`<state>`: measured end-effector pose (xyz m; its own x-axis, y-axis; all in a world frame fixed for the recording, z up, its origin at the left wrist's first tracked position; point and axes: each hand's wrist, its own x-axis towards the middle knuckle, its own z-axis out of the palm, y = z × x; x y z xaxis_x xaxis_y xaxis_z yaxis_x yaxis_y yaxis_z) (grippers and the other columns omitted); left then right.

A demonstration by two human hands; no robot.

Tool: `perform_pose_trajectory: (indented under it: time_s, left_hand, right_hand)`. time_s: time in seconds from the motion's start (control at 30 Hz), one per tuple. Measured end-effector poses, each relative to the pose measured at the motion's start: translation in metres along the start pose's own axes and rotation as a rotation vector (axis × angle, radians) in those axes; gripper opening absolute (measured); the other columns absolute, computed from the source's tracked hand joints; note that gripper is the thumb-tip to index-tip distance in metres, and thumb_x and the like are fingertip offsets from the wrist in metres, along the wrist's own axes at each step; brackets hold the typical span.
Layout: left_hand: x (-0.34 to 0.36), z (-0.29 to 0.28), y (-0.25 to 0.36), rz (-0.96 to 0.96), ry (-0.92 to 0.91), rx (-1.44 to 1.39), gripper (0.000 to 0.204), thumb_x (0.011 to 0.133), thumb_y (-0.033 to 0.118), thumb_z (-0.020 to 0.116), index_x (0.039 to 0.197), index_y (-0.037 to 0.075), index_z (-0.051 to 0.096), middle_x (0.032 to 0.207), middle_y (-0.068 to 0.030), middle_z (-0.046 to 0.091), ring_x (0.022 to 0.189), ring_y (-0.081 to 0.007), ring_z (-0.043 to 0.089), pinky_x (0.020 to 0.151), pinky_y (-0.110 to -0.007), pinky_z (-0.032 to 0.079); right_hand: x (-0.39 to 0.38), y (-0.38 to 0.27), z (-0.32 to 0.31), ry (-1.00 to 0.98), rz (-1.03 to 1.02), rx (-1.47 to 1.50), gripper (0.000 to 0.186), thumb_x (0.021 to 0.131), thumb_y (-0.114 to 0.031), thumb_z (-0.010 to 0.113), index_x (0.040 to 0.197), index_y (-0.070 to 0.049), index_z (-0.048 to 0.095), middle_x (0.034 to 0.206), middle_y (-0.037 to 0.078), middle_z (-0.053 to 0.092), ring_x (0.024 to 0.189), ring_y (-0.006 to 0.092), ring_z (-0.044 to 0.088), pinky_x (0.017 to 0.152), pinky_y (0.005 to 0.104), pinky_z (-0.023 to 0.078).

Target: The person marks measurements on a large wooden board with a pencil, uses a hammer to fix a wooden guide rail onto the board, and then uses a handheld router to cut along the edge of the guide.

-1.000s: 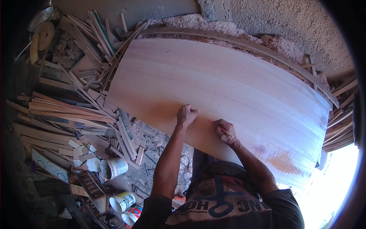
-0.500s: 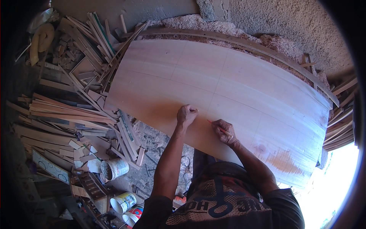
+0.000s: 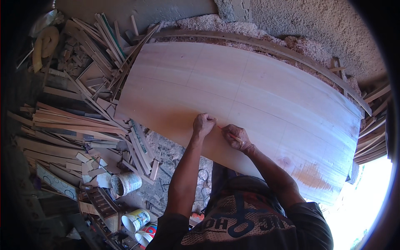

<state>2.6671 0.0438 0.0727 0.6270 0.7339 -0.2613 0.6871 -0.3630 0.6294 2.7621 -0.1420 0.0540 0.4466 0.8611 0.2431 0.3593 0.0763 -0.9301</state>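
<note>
A broad pale wooden panel (image 3: 166, 62) lies in front of me, with thin pencil lines crossing it. My left hand (image 3: 204, 124) is closed in a pinch over the panel's near part; whatever its fingers hold, if anything, is hidden. Close to its right, my right hand (image 3: 235, 137) grips a slim pencil (image 3: 238, 138) whose reddish tip points toward the left hand's fingertips. Only a small gap separates the two hands. A rough, orange-brown patch marks the panel's surface at the near right.
Stacked wood strips (image 3: 75, 123) and offcuts crowd the left side. White buckets (image 3: 126, 183) stand on the littered floor at lower left. A long wooden batten (image 3: 250, 41) runs along the panel's far edge, with shavings (image 3: 308, 50) behind it against a rough wall.
My right hand has moved left and slightly up with the pencil, bringing its tip close to my left hand. The left hand has stayed nearly in place.
</note>
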Motion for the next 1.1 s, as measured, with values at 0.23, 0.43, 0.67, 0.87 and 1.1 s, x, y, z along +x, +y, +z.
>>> perform_pose_trajectory:
  time_s: [0.23,0.43,0.67,0.87,1.1]
  left_hand:
    - [0.000,-0.001,-0.002,0.015,-0.004,0.013,0.021,0.078,0.024,0.076,0.078,0.003,0.073,0.077,-0.0129,0.074,0.072,-0.0267,0.073,0.071,-0.038,0.056]
    - [0.002,-0.005,0.004,-0.062,-0.048,0.025,0.023,0.075,0.025,0.077,0.079,0.003,0.074,0.077,-0.0142,0.074,0.071,-0.0269,0.072,0.071,-0.038,0.056]
    - [0.008,-0.004,0.000,-0.061,-0.067,0.013,0.025,0.074,0.026,0.077,0.082,0.002,0.074,0.078,-0.0155,0.074,0.072,-0.0274,0.072,0.071,-0.037,0.056]
    - [0.006,-0.001,-0.005,0.000,-0.021,0.024,0.023,0.074,0.024,0.076,0.082,0.002,0.074,0.078,-0.0154,0.074,0.071,-0.0255,0.072,0.069,-0.036,0.056]
    - [0.004,-0.004,0.000,-0.036,-0.040,0.007,0.022,0.073,0.022,0.074,0.083,0.003,0.075,0.080,-0.0131,0.075,0.073,-0.0240,0.072,0.071,-0.036,0.056]
  right_hand:
    - [0.000,-0.001,0.000,-0.007,-0.010,-0.001,0.012,0.091,-0.012,0.066,0.103,-0.010,0.066,0.092,0.012,0.069,0.087,0.0327,0.071,0.074,0.0402,0.056]
    - [0.002,-0.003,0.005,-0.017,-0.111,-0.091,0.018,0.087,-0.010,0.068,0.104,-0.011,0.064,0.092,0.011,0.070,0.084,0.0324,0.070,0.073,0.0412,0.056]
    - [0.012,-0.014,0.014,-0.024,-0.260,-0.183,0.014,0.087,-0.008,0.067,0.100,-0.010,0.066,0.087,0.010,0.069,0.078,0.0317,0.070,0.067,0.0408,0.056]
    - [0.012,-0.011,0.017,-0.045,-0.237,-0.235,0.022,0.083,-0.007,0.069,0.104,-0.009,0.064,0.089,0.009,0.070,0.080,0.0292,0.071,0.071,0.0397,0.057]
    - [0.012,-0.011,0.020,-0.045,-0.191,-0.296,0.022,0.086,-0.010,0.067,0.108,-0.009,0.063,0.087,0.009,0.068,0.079,0.0307,0.070,0.069,0.0409,0.057]
